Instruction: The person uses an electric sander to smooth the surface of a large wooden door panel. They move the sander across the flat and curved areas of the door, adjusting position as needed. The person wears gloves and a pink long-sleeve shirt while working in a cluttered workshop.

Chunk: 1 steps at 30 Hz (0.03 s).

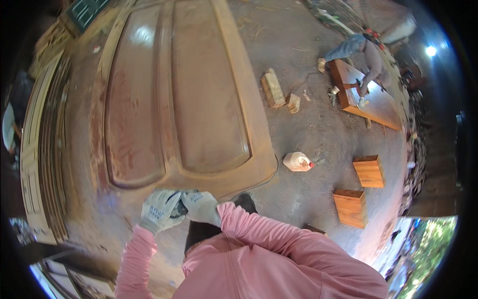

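Observation:
Both my hands wear white gloves and meet close together in front of me, by the near edge of a large brown wooden door panel (206, 94) lying flat. My left hand (158, 209) closes around a small dark grey piece (179, 209), too much covered to name. Against the same piece presses my right hand (200, 206), its fingers bent and touching the left hand. Two long recessed fields run along the panel, which looks dusty and unevenly coloured.
A plastic jug (298, 162) with a red cap stands right of the panel. Further right are two wooden blocks (350, 207). At the far right a person (373, 62) bends over a wooden slab (371, 99). Long boards (45, 149) line the left. A cable (264, 182) lies near the panel's corner.

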Motion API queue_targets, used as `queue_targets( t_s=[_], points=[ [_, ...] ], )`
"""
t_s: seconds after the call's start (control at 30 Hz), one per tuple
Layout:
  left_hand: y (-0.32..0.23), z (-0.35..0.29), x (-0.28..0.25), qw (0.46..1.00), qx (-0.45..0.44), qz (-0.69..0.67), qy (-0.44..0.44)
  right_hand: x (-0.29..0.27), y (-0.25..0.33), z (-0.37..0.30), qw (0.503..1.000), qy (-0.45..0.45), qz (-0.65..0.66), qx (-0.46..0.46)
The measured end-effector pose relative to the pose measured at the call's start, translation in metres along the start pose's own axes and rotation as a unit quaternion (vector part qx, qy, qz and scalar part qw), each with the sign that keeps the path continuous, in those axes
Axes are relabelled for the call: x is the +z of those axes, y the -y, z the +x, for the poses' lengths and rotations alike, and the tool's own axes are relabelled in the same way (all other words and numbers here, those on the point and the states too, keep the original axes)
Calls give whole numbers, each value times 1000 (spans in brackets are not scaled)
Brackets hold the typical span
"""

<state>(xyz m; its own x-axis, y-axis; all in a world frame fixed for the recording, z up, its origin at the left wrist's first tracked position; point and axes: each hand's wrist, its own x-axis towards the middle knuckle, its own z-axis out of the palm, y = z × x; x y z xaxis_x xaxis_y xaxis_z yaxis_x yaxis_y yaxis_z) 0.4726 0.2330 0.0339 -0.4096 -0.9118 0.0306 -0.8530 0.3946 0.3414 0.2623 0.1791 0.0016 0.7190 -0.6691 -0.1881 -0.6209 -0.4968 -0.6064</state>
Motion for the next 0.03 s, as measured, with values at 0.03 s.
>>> queue_targets(
  t_s=[0.03],
  points=[
    [7,-3,-2,1000,5,4,1,5,-1,-2,999,-41,-7,-32]
  ],
)
